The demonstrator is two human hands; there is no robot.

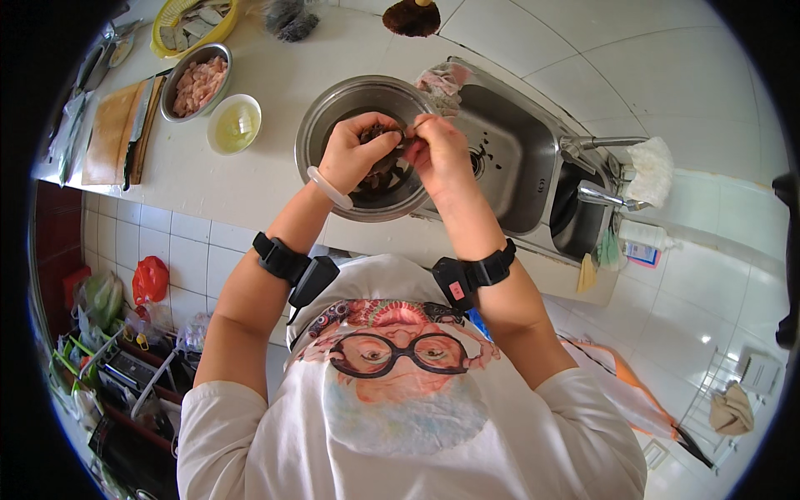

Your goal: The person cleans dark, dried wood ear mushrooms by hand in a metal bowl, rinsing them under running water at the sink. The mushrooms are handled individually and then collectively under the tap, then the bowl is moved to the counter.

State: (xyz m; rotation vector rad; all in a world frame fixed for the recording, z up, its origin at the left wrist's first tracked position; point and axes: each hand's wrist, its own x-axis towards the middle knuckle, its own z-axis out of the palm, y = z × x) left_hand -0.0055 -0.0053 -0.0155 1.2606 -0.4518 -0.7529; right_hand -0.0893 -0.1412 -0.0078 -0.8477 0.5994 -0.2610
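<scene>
Over a round stainless steel bowl (312, 134), both of my hands are raised close together. My left hand (356, 150), with a pale bangle at its wrist, is closed around dark brown, wet pieces of food (382, 167), which look like soaked wood ear fungus. Thumb and fingers of my right hand (437, 147) pinch the edge of a dark piece beside my left thumb. More dark pieces lie in the bowl below, partly hidden by my hands. The bowl stands on the pale counter, its right side by the steel sink (512, 150).
Left on the counter are a bowl of raw meat pieces (201, 84), a white bowl of clear yellowish liquid (234, 125), a knife (142, 112) on a wooden cutting board (112, 137), and a yellow basket (164, 50). A wet cloth (442, 84) hangs over the sink edge near the faucet (581, 147).
</scene>
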